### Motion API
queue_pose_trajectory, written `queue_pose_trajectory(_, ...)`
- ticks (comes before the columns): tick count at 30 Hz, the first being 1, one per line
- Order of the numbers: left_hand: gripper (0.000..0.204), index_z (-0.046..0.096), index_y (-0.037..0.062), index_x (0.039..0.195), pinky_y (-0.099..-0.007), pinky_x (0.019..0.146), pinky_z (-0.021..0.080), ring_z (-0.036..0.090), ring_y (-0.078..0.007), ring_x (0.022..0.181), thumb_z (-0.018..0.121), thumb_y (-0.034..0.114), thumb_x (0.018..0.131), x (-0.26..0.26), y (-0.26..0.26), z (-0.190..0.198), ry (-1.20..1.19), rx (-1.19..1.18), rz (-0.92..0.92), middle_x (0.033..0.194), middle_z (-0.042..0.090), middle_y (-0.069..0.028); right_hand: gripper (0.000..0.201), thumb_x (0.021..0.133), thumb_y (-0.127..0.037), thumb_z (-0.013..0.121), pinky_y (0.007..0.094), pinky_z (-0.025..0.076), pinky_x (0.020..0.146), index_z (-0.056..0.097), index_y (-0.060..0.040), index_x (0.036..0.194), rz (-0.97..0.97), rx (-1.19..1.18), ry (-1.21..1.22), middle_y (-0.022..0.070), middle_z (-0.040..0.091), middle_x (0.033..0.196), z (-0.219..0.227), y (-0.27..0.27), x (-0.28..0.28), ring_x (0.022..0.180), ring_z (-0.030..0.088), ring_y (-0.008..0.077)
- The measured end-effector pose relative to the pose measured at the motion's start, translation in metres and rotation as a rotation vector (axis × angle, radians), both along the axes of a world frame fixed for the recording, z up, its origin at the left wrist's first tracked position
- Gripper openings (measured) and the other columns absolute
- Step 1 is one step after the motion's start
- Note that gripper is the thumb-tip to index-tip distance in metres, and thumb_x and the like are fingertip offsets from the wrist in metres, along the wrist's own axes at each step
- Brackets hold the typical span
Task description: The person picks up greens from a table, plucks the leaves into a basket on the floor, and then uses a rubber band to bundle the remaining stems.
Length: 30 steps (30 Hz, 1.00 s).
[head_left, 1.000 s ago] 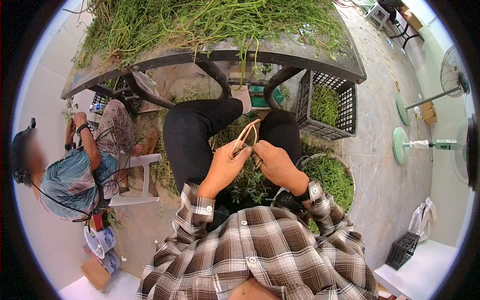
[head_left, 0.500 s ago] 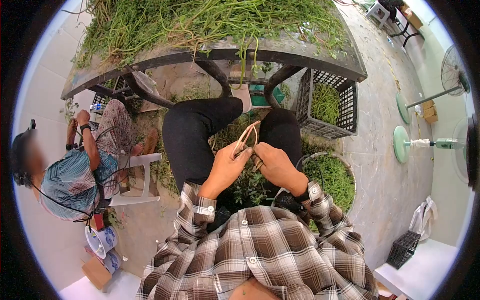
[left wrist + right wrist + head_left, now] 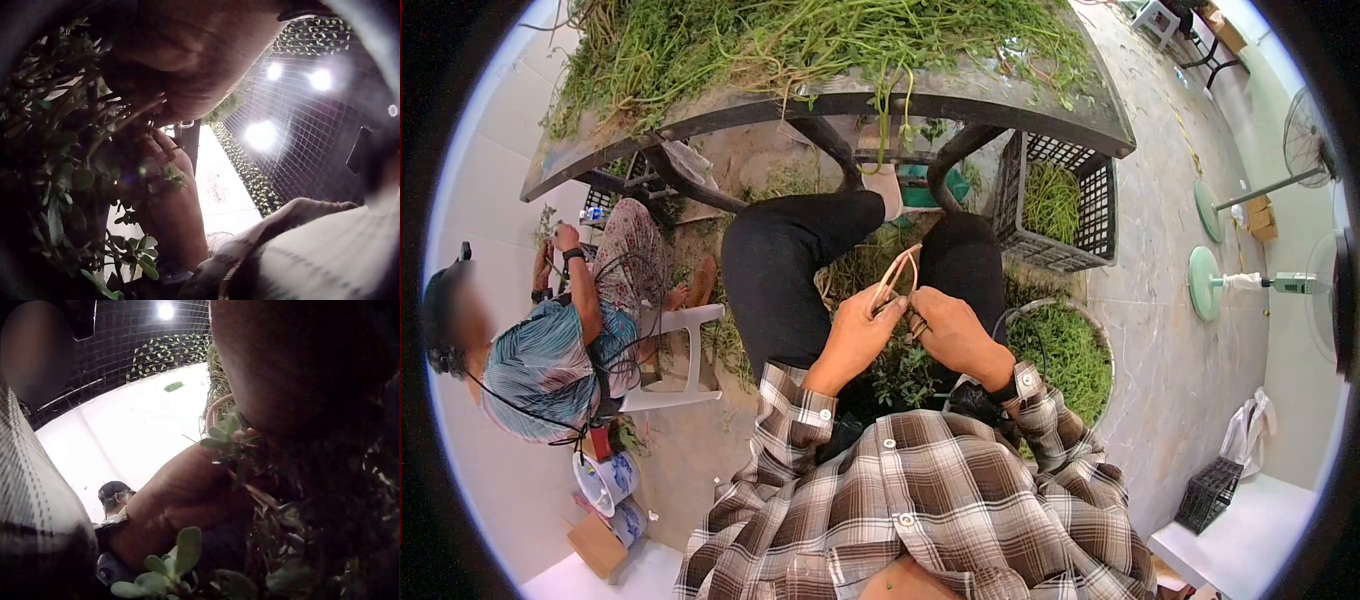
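Note:
Above the lap in the head view, my left hand (image 3: 855, 335) and right hand (image 3: 958, 330) meet with fingertips close together. A bunch of leafy green stems (image 3: 903, 372) hangs beneath them. From between the fingers a thin, pale pinkish loop (image 3: 897, 266) rises, like a bent stem. My left thumb and fingers pinch the loop's base, while my right fingers curl around the bunch's top beside it. Rounded fleshy leaves (image 3: 82, 179) fill much of the left wrist view. The right wrist view shows similar leaves (image 3: 187, 550) below the hands; deep shadow hides the grip there.
A table (image 3: 1090, 120) heaped with greens (image 3: 800, 45) stands in front. Right of the knees are a black crate (image 3: 1055, 255) and a round basket (image 3: 1112, 370) of greens. Another person (image 3: 550, 350) sits at left by a white stool (image 3: 690, 365). Fans (image 3: 1203, 283) stand at right.
My hands and the pale loop have shifted very slightly to the right and down in the head view. Their grip looks the same.

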State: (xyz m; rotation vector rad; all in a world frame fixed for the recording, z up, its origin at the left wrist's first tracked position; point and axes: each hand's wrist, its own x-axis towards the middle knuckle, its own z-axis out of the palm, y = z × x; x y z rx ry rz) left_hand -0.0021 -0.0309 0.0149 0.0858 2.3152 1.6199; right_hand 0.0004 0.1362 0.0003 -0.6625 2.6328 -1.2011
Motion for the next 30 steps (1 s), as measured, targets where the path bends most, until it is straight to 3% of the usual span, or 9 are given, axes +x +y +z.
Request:
queue_pose_trajectory(10, 0.025, 0.055, -0.0037, 0.083, -0.0298, 0.049, 0.034, 0.041, -0.0117, 0.053, 0.056, 0.021, 0.086, 0.002, 0.0, -0.006, 0.02, -0.003, 0.006, 0.058, 0.047, -0.0075, 0.019, 0.068, 0.002, 0.049, 0.047, 0.042, 0.067, 0.047, 0.001, 0.087, -0.013, 0.024, -0.038, 0.0192, 0.049, 0.084, -0.005, -0.002, 0.003, 0.077, 0.051, 0.0404)
queue_pose_trajectory(12, 0.023, 0.051, 0.0, 0.076, -0.0265, 0.049, 0.03, 0.034, -0.0068, 0.055, 0.054, 0.019, 0.089, 0.002, 0.001, -0.004, -0.021, 0.008, -0.002, 0.06, 0.04, 0.0004, 0.02, 0.068, 0.002, 0.049, 0.047, 0.042, 0.068, 0.047, 0.001, 0.087, -0.014, 0.017, -0.034, 0.0193, 0.049, 0.085, -0.008, -0.001, 0.003, 0.078, 0.051, 0.0405)
queue_pose_trajectory(30, 0.024, 0.048, 0.0005, 0.072, -0.0265, 0.048, 0.028, 0.031, -0.0064, 0.054, 0.054, 0.017, 0.088, 0.001, 0.001, -0.013, 0.004, 0.013, -0.012, 0.058, 0.036, 0.0007, 0.023, 0.068, 0.003, 0.049, 0.047, 0.042, 0.069, 0.049, 0.0013, 0.09, -0.026, -0.007, -0.072, 0.0195, 0.05, 0.086, -0.015, -0.002, 0.005, 0.079, 0.052, 0.0405)
